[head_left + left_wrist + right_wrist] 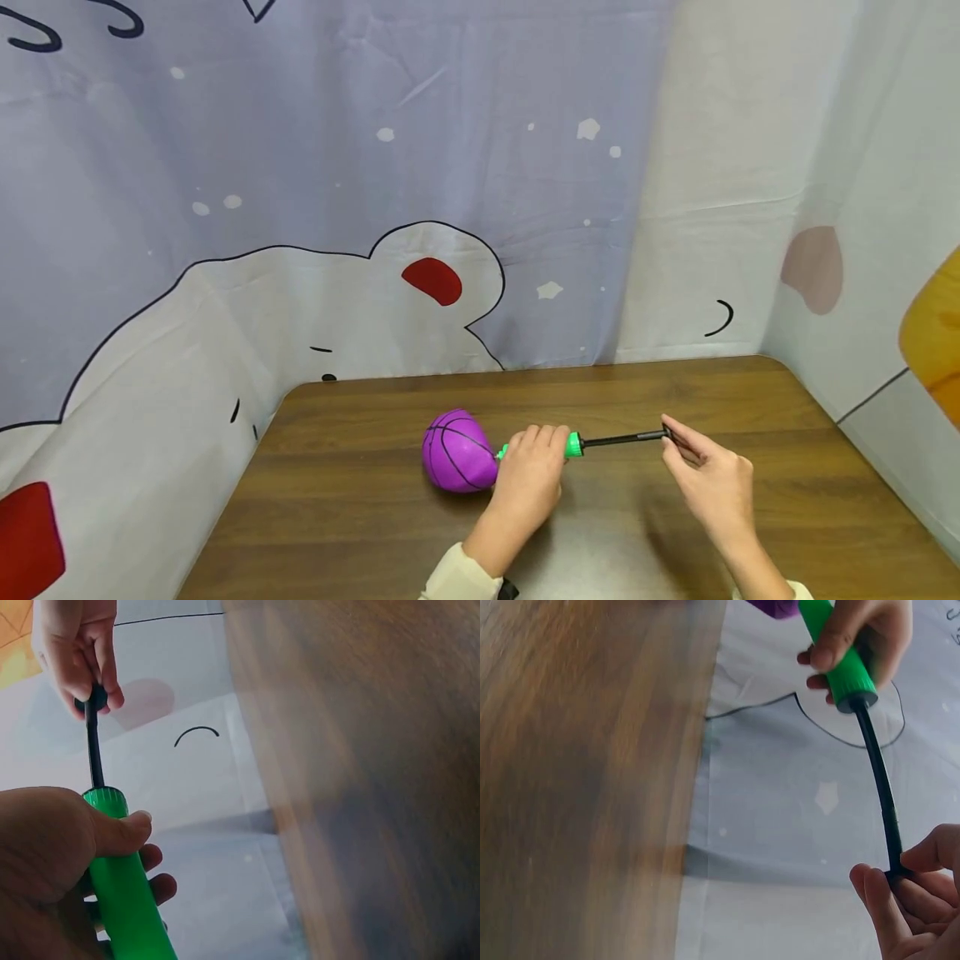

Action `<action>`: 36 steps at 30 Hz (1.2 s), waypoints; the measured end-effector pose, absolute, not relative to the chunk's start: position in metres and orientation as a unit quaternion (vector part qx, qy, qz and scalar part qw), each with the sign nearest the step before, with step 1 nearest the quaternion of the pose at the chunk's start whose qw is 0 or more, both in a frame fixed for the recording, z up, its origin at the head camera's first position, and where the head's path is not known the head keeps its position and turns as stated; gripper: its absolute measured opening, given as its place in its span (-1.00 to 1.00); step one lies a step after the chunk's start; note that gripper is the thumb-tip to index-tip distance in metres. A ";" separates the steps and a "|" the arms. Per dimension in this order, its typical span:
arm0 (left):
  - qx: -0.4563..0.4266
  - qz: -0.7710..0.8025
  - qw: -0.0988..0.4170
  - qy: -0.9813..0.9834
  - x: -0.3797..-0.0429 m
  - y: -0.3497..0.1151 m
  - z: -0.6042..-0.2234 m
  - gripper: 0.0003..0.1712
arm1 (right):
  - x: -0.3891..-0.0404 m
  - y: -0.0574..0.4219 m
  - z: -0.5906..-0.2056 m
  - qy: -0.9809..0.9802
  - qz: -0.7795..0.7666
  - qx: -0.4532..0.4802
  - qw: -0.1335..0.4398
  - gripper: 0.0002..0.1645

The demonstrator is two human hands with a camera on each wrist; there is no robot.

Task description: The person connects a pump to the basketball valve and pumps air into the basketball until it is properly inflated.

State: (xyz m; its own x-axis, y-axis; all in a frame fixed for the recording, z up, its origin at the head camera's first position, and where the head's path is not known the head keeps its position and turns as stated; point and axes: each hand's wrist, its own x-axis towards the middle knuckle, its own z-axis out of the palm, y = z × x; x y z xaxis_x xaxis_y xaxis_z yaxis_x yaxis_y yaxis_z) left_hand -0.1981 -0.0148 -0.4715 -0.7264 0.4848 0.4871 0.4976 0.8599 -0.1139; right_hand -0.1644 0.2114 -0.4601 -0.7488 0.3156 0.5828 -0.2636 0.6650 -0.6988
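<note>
A partly deflated purple ball [456, 452] with black basketball lines sits over the wooden table, one side dented. The nozzle end of a green hand pump [574, 445] meets the ball's right side. My left hand [531, 467] grips the pump's green barrel [127, 900], thumb along it in the left wrist view. Out of the barrel runs a long black rod [877, 776], drawn well out to the right. With thumb and fingertips, my right hand [712, 479] pinches the black handle [91, 699] at the rod's end.
The brown wooden table [337, 517] lies beneath both hands. Behind it and along the sides hangs a printed cloth [555, 208] with cartoon shapes, reaching down to the table's back edge.
</note>
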 end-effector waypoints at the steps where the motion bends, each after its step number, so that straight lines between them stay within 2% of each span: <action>1: -0.264 -0.012 0.262 -0.928 -0.198 -0.015 -0.471 -0.45 | -0.164 0.213 -0.460 -0.841 0.409 -0.018 0.353 -0.62; 8: -0.256 -0.011 0.275 -0.927 -0.198 -0.017 -0.469 -0.46 | -0.164 0.205 -0.462 -0.848 0.398 -0.008 0.348 -0.62; 17: -0.257 -0.004 0.263 -0.930 -0.196 -0.013 -0.465 -0.48 | -0.168 0.167 -0.470 -0.837 0.382 0.057 0.387 -0.55; 23: -0.275 0.003 0.279 -0.920 -0.195 -0.012 -0.470 -0.52 | -0.167 0.149 -0.480 -0.836 0.392 0.097 0.371 -0.54; 31: -0.288 -0.022 0.288 -0.913 -0.198 -0.018 -0.470 -0.56 | -0.170 0.164 -0.475 -0.832 0.359 0.121 0.405 -0.54; 36: -0.282 -0.026 0.291 -0.914 -0.199 -0.022 -0.468 -0.57 | -0.169 0.184 -0.465 -0.842 0.372 0.057 0.386 -0.57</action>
State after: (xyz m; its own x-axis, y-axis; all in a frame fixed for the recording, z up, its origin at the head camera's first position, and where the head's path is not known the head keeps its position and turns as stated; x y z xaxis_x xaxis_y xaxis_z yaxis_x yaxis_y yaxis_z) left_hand -0.1990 -0.0220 -0.4683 -0.6720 0.4997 0.5465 0.5300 0.8400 -0.1164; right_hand -0.1689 0.1842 -0.4651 -0.6956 0.1902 0.6928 -0.3834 0.7173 -0.5819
